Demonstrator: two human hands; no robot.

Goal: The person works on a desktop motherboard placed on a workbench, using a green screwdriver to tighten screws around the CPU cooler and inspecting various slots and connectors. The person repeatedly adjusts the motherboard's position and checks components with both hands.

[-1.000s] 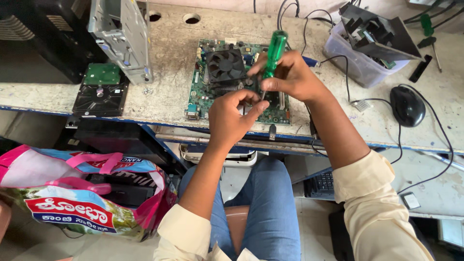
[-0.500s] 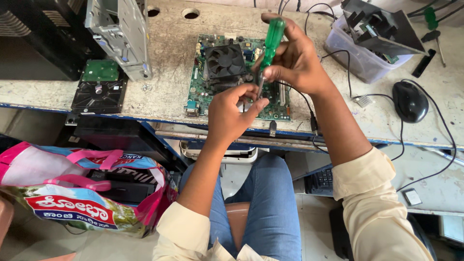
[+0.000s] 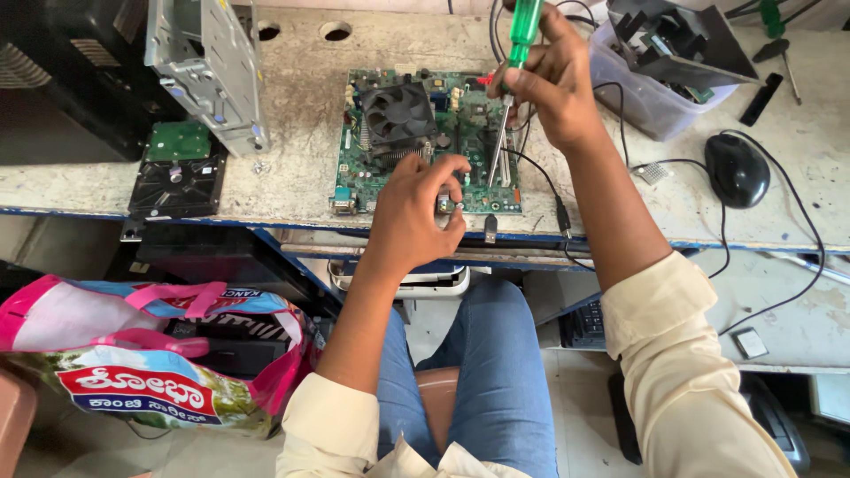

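On the stained concrete worktop (image 3: 292, 168), the green computer circuit board with a black cooling fan (image 3: 416, 133) lies flat, just right of a grey metal drive cage (image 3: 208, 71). The left hand (image 3: 416, 212) reaches up from below, forearm steep, its grip pinched on something small at the board's near edge, too small to tell. Right of it, the right hand (image 3: 553, 80) hangs over the board's right side, wrist bent, grip clenched round the green-handled screwdriver (image 3: 513, 66), shaft upright with its tip on the board. Half a second ago that screwdriver sat lower, and the left hand was higher over the board.
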